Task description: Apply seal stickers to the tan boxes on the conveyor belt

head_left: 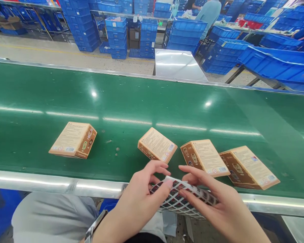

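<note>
Both hands are holding a latticed sheet (pixel 183 199) at 5 o'clock, over the near metal rail. Its white net pattern is crossing dark and red patches; no wording is showing clearly.

Left hand (pixel 148 194): thumb pressing on the near face, index arching above the top edge, other fingers curling behind; pinching the sheet. Right hand (pixel 212 195): thumb and partly hidden fingers pinching it, index extending apart.

Four cartons are resting tilted on the green belt (pixel 124 91). First carton (pixel 72 138) is lying at 9 o'clock, second carton (pixel 157 145) at 6, third carton (pixel 207 157) at 4, fourth carton (pixel 252 167) farther out at 4. Pale faces are carrying rows of fine print, too small to read, and bluish barcode-like patches; the first three are also showing a red round mark. Brown sides are displaying cartoon figures. Brand: not legible.

Belt surface is reflecting lamps and showing scattered specks. A metal table (pixel 179 64) is standing beyond the far rail toward 12 to 1 o'clock. Blue crates (pixel 83 27) are standing in stacks from 11 to 2 o'clock; a person in light blue (pixel 209 15) is appearing at 1.
</note>
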A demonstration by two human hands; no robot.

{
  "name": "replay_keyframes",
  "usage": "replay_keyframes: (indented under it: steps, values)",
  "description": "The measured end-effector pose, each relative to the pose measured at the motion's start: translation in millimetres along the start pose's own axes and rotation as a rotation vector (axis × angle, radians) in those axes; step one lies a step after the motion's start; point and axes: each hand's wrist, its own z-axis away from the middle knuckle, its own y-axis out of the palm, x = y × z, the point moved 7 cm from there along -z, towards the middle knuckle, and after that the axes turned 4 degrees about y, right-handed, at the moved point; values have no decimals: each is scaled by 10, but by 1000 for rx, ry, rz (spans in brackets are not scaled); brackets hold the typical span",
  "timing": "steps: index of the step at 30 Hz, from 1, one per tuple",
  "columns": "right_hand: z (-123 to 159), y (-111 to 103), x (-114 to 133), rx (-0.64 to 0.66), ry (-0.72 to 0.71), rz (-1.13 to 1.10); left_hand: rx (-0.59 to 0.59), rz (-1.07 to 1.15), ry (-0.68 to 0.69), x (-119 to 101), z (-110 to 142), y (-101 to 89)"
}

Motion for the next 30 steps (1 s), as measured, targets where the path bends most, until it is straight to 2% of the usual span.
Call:
replay_keyframes:
  steps: [2,5,9,12,15,18,19,22,23,24,25,27,29,30]
  values:
    - [12,29,94,-42,-92,83,-30,-18,-69,71,24,-74]
    - [19,55,239,-78,-264,218,14,-86,-97,97,45,-105]
    - [47,6,359,-114,-433,334,101,-99,-55,19,40,26]
    - [77,-54,391,-122,-458,366,137,54,-62,-23,45,138]
    - [72,-160,368,-91,-422,386,174,226,-65,-53,75,171]
    - [-24,-460,194,-97,-306,380,189,343,-50,-90,114,129]
    - [-66,-629,106,-162,-258,370,194,377,-35,-110,123,112]
    - [-168,-1092,-277,-360,56,429,186,442,-4,-147,131,66]
    - [-179,-1154,-363,-369,133,435,168,456,-6,-146,128,50]
    - [-174,-1180,-378,-390,147,430,147,467,-11,-139,123,36]
    - [-163,-1159,-332,-395,117,415,126,472,-20,-128,120,24]
    - [-129,-998,-77,-350,-60,365,99,450,-33,-108,120,11]
    - [-119,-763,221,-218,-197,340,98,381,-46,-95,134,13]
    - [-136,-674,337,-160,-215,287,98,346,-52,-92,145,13]
